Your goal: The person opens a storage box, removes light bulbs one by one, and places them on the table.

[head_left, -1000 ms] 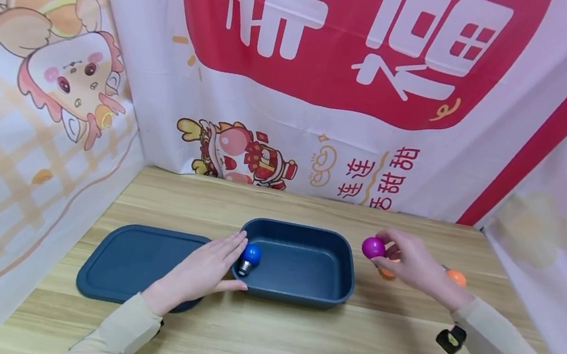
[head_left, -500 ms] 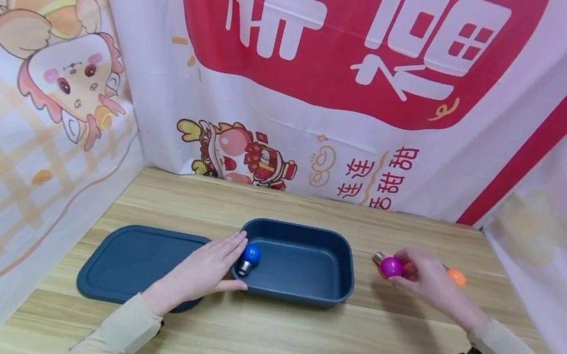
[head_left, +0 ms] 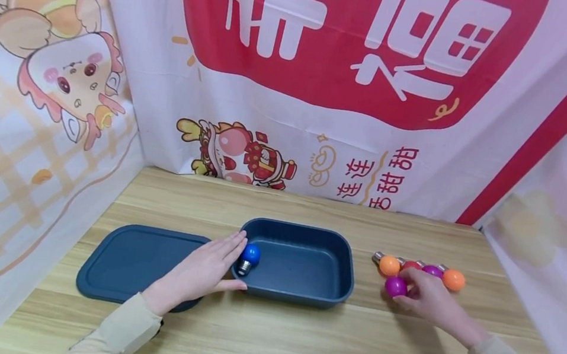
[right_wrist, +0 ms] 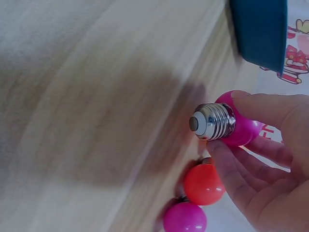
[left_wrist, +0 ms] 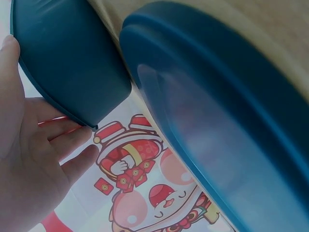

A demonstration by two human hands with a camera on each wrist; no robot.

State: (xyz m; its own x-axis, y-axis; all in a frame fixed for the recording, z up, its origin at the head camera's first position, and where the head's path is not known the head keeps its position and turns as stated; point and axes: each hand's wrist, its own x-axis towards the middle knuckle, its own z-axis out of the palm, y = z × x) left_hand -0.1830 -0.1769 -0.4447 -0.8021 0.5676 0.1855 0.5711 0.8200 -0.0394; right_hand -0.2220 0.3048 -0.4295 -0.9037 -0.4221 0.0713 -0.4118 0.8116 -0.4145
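Note:
Thumb and fingers of my right hand (head_left: 431, 297) pinch a purple light bulb (head_left: 396, 286), in front of a row of other bulbs. The right wrist view shows its silver screw base (right_wrist: 212, 122) sticking out of the grip, pointing away from the palm. My left hand (head_left: 207, 263) rests against the left end of a dark blue rectangular box (head_left: 294, 298), its fingers extended along the rim and the thumb at the front corner. Inside the box, at that same end, a blue bulb (head_left: 251, 254) leans with its metal base toward me.
Right of the box lie an orange bulb (head_left: 389, 265), a red bulb (head_left: 411, 265), another purple bulb (head_left: 432, 270) and a second orange bulb (head_left: 454, 280). The box's flat lid (head_left: 138, 262) lies on the left, partly under my left forearm. Printed cloth (head_left: 317, 163) hangs behind the table.
My right hand has carried the purple bulb right and toward me, away from the box's edge, uncovering the row of bulbs behind. My left hand stays in place on the box.

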